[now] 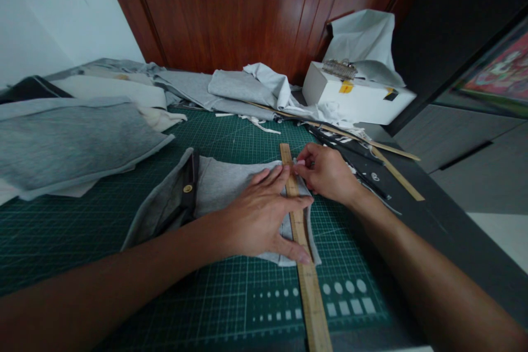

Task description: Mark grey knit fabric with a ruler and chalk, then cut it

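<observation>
The left hand (pixel 264 217) lies open, fingers spread, pressing a wooden ruler (pixel 303 247) onto a grey fabric piece (pixel 231 181), while the right hand (pixel 325 170) pinches something small, too tiny to identify, at the ruler's far edge, all on a green cutting mat (pixel 124 242) covering the worktop.

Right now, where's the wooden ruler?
In the head view the wooden ruler lies centre-right on the green cutting mat, across the right edge of the grey fabric, pressed by the left hand, right hand at its far end.
</observation>
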{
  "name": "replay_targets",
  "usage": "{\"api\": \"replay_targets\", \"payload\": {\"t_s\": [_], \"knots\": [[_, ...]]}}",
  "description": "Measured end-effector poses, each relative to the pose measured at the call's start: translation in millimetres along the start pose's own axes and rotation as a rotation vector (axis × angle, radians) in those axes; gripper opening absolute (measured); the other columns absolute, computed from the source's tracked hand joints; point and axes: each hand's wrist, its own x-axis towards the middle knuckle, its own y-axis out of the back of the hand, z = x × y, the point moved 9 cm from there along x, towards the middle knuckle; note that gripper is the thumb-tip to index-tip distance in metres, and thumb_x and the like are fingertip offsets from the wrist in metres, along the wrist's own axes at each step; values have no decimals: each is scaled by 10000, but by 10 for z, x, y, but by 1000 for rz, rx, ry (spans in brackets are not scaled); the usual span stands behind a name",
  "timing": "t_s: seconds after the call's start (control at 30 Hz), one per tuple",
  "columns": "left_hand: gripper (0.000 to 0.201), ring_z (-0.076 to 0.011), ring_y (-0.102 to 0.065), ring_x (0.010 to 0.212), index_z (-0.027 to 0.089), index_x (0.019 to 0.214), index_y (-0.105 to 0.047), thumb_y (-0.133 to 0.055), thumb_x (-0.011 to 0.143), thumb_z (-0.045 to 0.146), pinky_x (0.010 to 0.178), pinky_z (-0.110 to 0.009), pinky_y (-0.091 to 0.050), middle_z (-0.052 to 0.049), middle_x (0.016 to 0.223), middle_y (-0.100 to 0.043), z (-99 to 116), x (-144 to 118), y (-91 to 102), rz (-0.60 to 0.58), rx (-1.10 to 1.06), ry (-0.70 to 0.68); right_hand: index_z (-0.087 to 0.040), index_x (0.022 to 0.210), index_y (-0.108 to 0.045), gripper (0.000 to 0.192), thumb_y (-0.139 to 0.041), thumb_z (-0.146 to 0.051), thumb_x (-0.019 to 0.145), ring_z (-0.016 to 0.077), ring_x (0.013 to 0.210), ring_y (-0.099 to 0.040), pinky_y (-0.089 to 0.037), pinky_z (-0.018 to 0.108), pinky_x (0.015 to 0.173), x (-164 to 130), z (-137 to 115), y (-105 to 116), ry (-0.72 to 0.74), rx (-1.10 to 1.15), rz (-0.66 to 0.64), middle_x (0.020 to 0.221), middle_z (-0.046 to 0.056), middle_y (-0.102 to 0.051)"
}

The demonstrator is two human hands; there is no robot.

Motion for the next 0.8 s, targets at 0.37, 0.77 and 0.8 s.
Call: {"api": "replay_targets", "payload": {"t_s": [0.37, 0.77, 0.8], "knots": [[984, -409, 1, 1600, 335, 1525, -522, -634, 722, 894, 1278, -593, -48, -165, 1743, -72, -4, 21, -40, -32, 6, -8, -199, 840, -629, 45, -668, -179, 850, 125, 464, -545, -345, 247, 490, -163, -130, 29, 4, -42, -65, 593, -25, -637], [945, -442, -40, 1598, 330, 1466, -590, -709, 691, 857, 1271, -635, -82, -130, 1749, -94, 11, 23, -14, 4, -10, -23, -214, 827, -614, 50, -648, -197, 860, 149, 451, -547, -347, 260, 472, -171, -98, 18, -37, -43, -43, 557, -15, -623], [941, -447, -40, 1598, 327, 1462, -594, -720, 689, 849, 1271, -639, -82, -126, 1749, -94, 9, 24, -18, 1, -12, -22, -213, 837, -613, 44, -640, -194, 866, 148, 444, -544, -345, 260, 469, -172, -95, 22, -43, -41, -38, 552, -17, -620]]}}
